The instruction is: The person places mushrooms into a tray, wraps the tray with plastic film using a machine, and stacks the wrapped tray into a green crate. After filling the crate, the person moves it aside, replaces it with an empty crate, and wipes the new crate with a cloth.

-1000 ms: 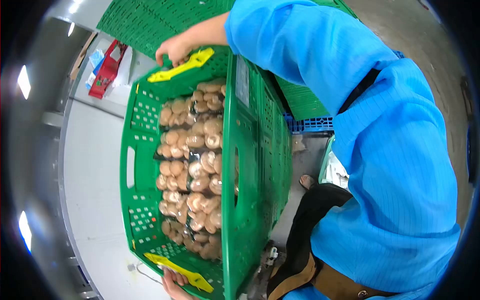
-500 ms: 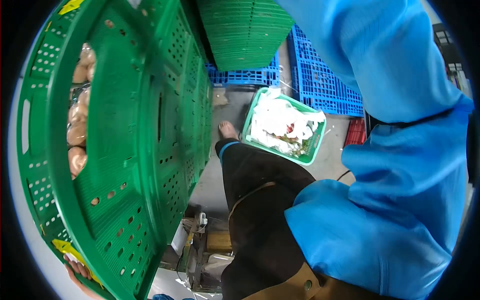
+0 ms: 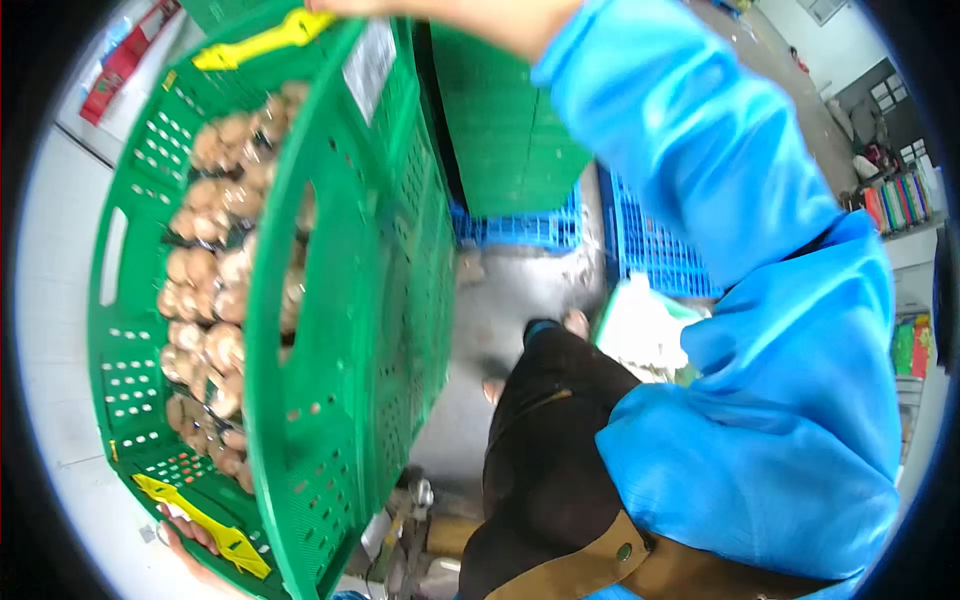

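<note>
A green plastic crate with yellow end handles fills the left side of the view, at the top of a stack of green crates. Inside lie several clear-wrapped packs of round, pale brown produce that looks like mushrooms. At the bottom left, my left hand has its fingers curled round the near yellow handle. My right hand, partly cut off by the top edge, grips the far yellow handle. The blue sleeve of my right arm runs across the upper right.
Another stack of green crates stands on a blue pallet ahead. A second blue pallet lies beside it. A light-green basket holding white wrapping is near my feet. Wooden pieces sit low at the bottom.
More of the crate's inside and its packs now show, as its rim has shifted right in view. My right hand has come into sight on the far handle; my left hand keeps its hold.
</note>
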`<state>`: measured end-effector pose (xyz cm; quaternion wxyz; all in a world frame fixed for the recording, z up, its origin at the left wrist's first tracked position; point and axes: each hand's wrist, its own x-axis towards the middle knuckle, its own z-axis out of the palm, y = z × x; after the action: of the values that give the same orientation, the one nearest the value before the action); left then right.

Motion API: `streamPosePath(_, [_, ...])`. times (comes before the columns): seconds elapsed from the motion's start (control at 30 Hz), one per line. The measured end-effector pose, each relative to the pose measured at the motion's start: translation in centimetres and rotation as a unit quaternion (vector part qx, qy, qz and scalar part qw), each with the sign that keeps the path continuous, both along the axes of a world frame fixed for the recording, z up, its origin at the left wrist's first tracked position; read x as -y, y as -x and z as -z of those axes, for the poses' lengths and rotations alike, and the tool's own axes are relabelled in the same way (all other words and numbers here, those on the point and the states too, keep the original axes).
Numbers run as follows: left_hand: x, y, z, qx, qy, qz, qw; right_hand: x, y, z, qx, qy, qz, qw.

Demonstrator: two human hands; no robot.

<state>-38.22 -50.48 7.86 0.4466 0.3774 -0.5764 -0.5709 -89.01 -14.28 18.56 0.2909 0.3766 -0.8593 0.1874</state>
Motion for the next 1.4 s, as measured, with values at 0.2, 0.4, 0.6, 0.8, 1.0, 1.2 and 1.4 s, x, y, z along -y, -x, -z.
streamPosePath(0.2, [-3.4, 2.2, -0.4, 0.0, -0.038, -0.021, 0.999, -4.7, 0.5, 1.2, -0.157, 0.199, -0.192, 0.948])
streamPosePath(0.4, [-9.9, 1.5, 1.9, -0.007, -0.109, -0.148, 0.983, -26.6, 29.6, 4.5, 0.147, 0.009, 0.359, 0.921])
streamPosePath(0.6, [-24.0, -3.4, 7.6, -0.084, -0.211, -0.287, 0.931, -36.5, 57.4, 15.7, 0.267, -0.141, 0.329, 0.894])
streamPosePath(0.8, [-30.1, -1.2, 11.2, -0.052, -0.246, -0.376, 0.892, -39.2, 66.9, 20.6, 0.321, 0.021, 0.244, 0.915])
streamPosePath(1.0, [-31.6, -2.0, 13.5, -0.033, -0.242, -0.333, 0.911, -41.3, 60.2, 8.1, 0.539, 0.191, 0.15, 0.807])
streamPosePath(1.2, [-27.1, 2.6, 14.1, 0.174, 0.033, -0.147, 0.973, -44.2, 38.8, -5.9, 0.339, 0.21, 0.07, 0.914])
streamPosePath(1.4, [-24.8, 18.0, 8.9, 0.125, 0.242, 0.05, 0.961, -32.5, 8.3, -18.9, 0.094, 0.162, -0.024, 0.982])
